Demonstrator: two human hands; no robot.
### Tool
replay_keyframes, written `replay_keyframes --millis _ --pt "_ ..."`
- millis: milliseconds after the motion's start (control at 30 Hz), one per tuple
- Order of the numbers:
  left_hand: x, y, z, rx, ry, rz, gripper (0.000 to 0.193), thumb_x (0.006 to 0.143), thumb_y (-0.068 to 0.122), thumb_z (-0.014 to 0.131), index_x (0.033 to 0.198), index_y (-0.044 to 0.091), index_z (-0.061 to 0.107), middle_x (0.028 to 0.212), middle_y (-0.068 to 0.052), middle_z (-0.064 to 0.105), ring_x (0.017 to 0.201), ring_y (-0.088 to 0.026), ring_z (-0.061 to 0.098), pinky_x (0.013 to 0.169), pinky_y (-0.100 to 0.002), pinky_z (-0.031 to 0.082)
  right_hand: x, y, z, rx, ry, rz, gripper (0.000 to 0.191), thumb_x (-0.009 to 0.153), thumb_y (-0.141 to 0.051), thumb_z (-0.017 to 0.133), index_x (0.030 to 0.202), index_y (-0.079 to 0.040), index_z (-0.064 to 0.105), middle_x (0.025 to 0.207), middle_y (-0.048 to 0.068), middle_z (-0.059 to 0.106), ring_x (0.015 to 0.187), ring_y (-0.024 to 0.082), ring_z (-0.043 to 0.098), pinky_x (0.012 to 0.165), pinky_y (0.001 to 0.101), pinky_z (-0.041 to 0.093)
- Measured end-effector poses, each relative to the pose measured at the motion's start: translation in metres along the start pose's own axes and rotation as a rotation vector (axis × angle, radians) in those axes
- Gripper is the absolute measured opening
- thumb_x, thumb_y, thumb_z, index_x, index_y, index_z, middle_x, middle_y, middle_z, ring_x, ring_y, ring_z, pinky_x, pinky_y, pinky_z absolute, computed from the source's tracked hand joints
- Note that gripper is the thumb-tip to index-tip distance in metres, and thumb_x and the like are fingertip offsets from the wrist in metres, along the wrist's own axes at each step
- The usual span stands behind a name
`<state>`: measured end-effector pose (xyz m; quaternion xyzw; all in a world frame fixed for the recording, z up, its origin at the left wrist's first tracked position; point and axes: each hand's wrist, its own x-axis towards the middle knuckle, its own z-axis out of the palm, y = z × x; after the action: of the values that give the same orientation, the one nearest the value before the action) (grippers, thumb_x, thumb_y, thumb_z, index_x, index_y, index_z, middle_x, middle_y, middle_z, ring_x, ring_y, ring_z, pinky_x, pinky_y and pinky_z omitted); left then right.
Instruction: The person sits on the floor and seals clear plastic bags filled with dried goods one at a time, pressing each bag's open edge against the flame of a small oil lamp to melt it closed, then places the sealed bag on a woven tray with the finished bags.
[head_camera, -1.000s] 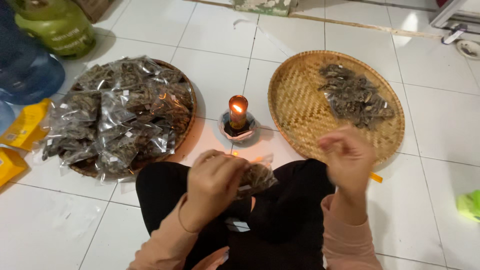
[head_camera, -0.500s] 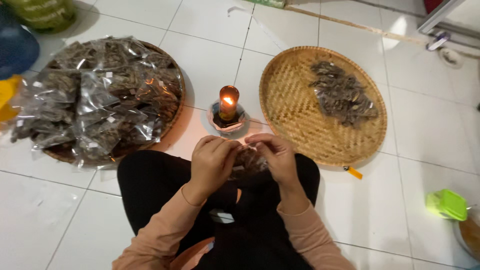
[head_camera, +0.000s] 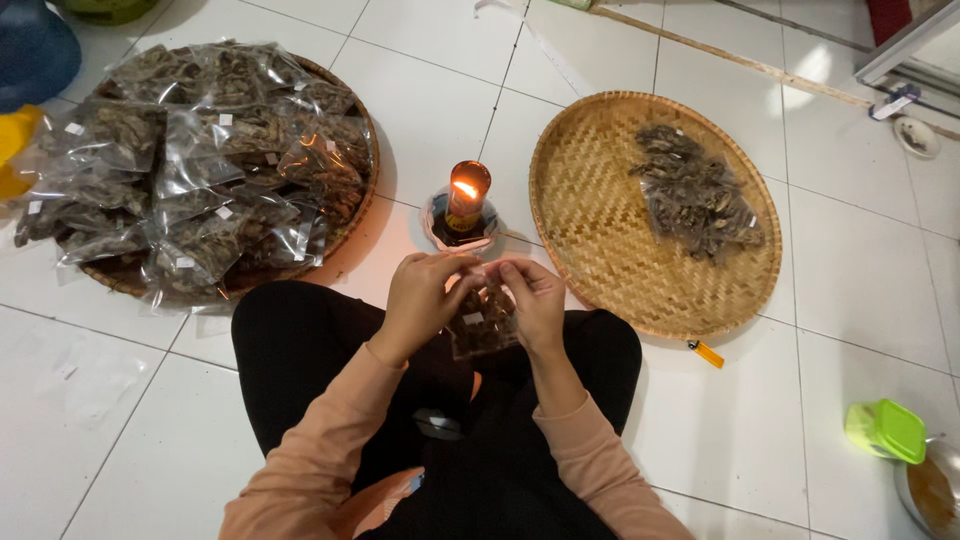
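I sit on a white tiled floor with a small clear plastic bag (head_camera: 482, 325) of dark dried pieces held over my lap. My left hand (head_camera: 425, 297) pinches the bag's top left edge and my right hand (head_camera: 532, 300) pinches its top right edge. Just beyond the bag burns a small lit lamp (head_camera: 465, 197) on a saucer. To the right lies a round woven tray (head_camera: 610, 250) with a loose heap of dark dried pieces (head_camera: 695, 193). On the left a second woven tray (head_camera: 352, 215) is piled with several filled clear bags (head_camera: 190, 165).
An orange lighter (head_camera: 706, 353) lies by the right tray's near rim. A green-lidded container (head_camera: 887, 431) and a metal bowl (head_camera: 930, 492) sit at the lower right. A blue jug (head_camera: 35, 50) and a yellow object (head_camera: 15, 150) stand at the far left.
My right hand came back from the right tray and joined my left on the small bag. The view shifted left and down slightly.
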<state>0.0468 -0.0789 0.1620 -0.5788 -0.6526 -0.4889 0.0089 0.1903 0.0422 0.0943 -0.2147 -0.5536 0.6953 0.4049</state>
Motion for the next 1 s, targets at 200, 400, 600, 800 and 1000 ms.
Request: replay_keyframes --millis 200,400,600,800,1000 --pt "0.009 -0.037 0.018 -0.057 0.042 -0.198 0.014 0.091 0.023 0.075 0.092 0.009 0.079 0.083 -0.010 0.075 0.065 -0.026 0.069 0.065 -0.037 0.053 0.030 0.027 0.001 0.019 -0.023 0.038 0.015 0.102 -0.006 0.065 0.107 0.007 0.072 0.099 0.012 0.076 0.088 0.014 0.071 0.085 0.0290 0.059" --pt "0.011 -0.068 0.030 -0.063 0.046 -0.349 0.016 0.090 0.023 0.074 0.091 0.008 0.079 0.083 -0.009 0.076 0.056 -0.022 0.067 0.060 -0.036 0.052 0.057 0.054 -0.004 0.020 -0.107 0.060 0.018 0.102 -0.008 0.066 0.110 0.007 0.073 0.101 0.011 0.076 0.092 0.013 0.071 0.089 0.0279 0.059" --pt "0.012 -0.089 0.040 -0.078 -0.019 -0.486 0.017 0.090 0.025 0.074 0.093 0.010 0.080 0.084 -0.009 0.077 0.056 -0.023 0.066 0.060 -0.035 0.051 0.071 0.093 -0.007 0.112 -0.002 0.165 0.018 0.100 -0.010 0.067 0.107 0.006 0.072 0.099 0.012 0.076 0.089 0.016 0.073 0.083 0.0303 0.062" --pt "0.015 -0.110 0.046 -0.237 -0.010 -0.380 0.025 0.086 0.027 0.078 0.104 0.008 0.077 0.089 -0.008 0.077 0.078 -0.017 0.075 0.068 -0.031 0.055 0.082 0.117 -0.007 0.143 0.082 0.167 0.015 0.097 -0.005 0.069 0.104 0.008 0.073 0.093 0.013 0.076 0.082 0.017 0.073 0.078 0.0305 0.062" --pt "0.019 -0.128 0.055 -0.241 -0.075 -0.656 0.020 0.088 0.025 0.076 0.095 0.006 0.080 0.082 -0.008 0.079 0.070 -0.017 0.073 0.066 -0.030 0.054 0.095 0.119 0.000 0.069 0.126 0.179 0.012 0.095 -0.002 0.070 0.099 0.008 0.074 0.089 0.011 0.076 0.079 0.014 0.071 0.076 0.0267 0.060"
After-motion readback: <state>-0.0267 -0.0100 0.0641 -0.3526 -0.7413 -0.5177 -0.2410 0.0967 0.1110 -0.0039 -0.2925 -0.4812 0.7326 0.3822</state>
